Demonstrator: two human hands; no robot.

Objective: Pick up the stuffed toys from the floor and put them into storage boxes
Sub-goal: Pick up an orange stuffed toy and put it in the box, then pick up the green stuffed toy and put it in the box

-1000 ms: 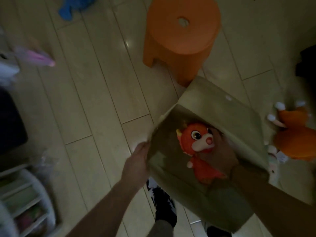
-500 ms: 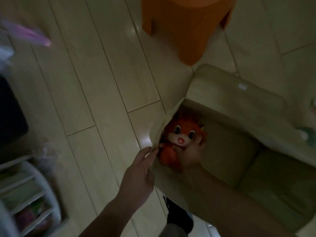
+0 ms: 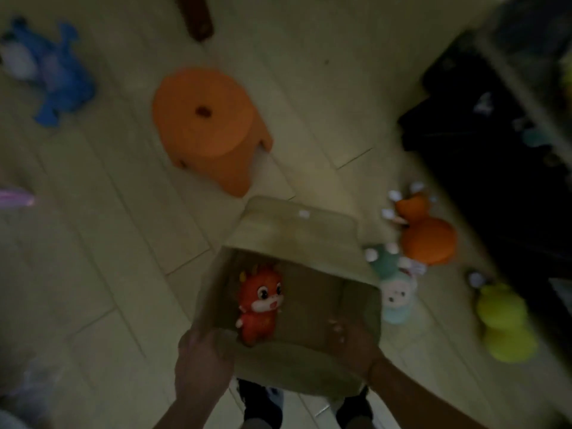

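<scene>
Both hands are gripping the near edge of the cardboard box (image 3: 297,239), which is being held above the floor (image 3: 93,243): the left hand (image 3: 201,363) is curling over the near-left corner, and the right hand (image 3: 353,345) is curling its fingers over the near rim on the right. The red stuffed toy (image 3: 261,305) is lying inside the box against its left wall, with neither hand touching it. Other toys are waiting on the floor: an orange one (image 3: 427,239), a teal and white one (image 3: 393,292) just beside the box's right side, a yellow-green one (image 3: 501,323) further right, and a blue one (image 3: 52,75) well apart at the far left, beyond the orange stool (image 3: 207,125). The likeliest trouble is the box tipping: held only along one edge, it could be sagging forward, letting the red toy slide out. The open flap could also be blocking the next toy going in, and the toys crowding by the person's feet are a tripping hazard. The scene is dim and blurred, so finger placement is hard to read, the box's underside is hidden, the dark furniture (image 3: 495,156) at right is unclear, and the objects at the left edge are cut off.
</scene>
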